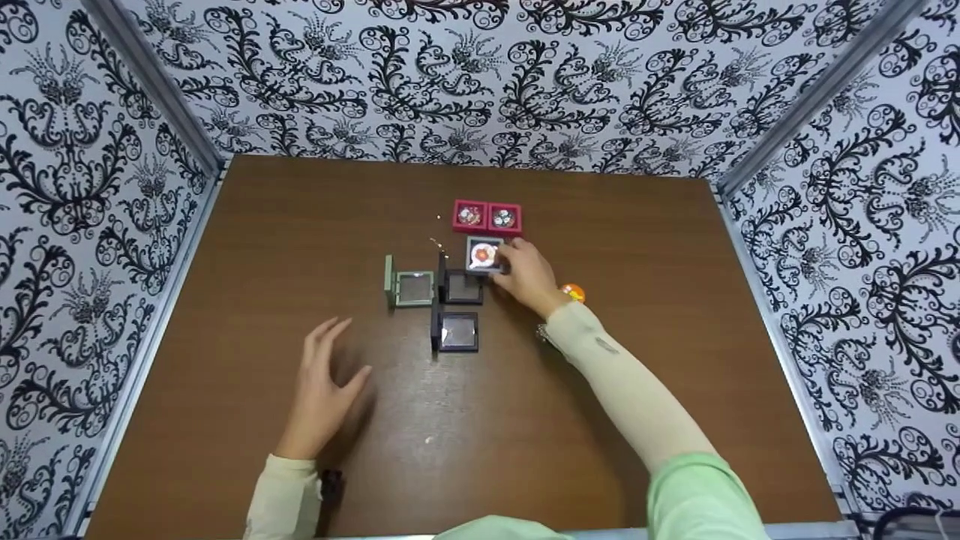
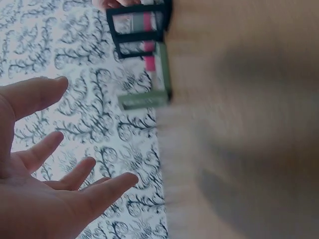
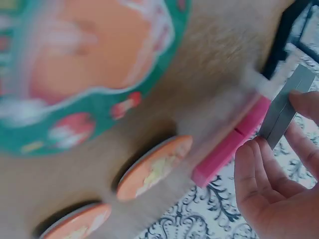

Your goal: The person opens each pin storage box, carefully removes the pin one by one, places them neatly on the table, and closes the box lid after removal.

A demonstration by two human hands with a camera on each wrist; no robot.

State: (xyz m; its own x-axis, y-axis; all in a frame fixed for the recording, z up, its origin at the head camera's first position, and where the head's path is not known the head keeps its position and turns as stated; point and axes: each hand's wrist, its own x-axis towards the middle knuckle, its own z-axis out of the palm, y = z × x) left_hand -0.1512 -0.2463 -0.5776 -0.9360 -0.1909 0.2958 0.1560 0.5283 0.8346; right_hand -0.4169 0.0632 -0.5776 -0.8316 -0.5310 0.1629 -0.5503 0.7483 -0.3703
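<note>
My right hand [image 1: 527,276] grips the right edge of a small grey-green square display case [image 1: 472,256]. Inside the case, a round white-and-orange badge [image 1: 484,255] shows through the window. Seen from the right wrist, the case [image 3: 287,110] is closed, pinched between thumb and fingers. My left hand [image 1: 321,386] hovers over the table at left, fingers spread and holding nothing. Closest to it are an open green case [image 1: 415,289] and an open dark case [image 1: 458,332], lids upright on their left sides. Another open dark case [image 1: 463,287] stands just below the held case.
Two red cases [image 1: 487,204] with round badges sit side by side behind the held case. An orange badge [image 1: 572,292] lies beside my right wrist; the right wrist view shows several badges, including an orange one [image 3: 155,167]. Patterned walls [image 1: 465,82] enclose the brown table [image 1: 300,225].
</note>
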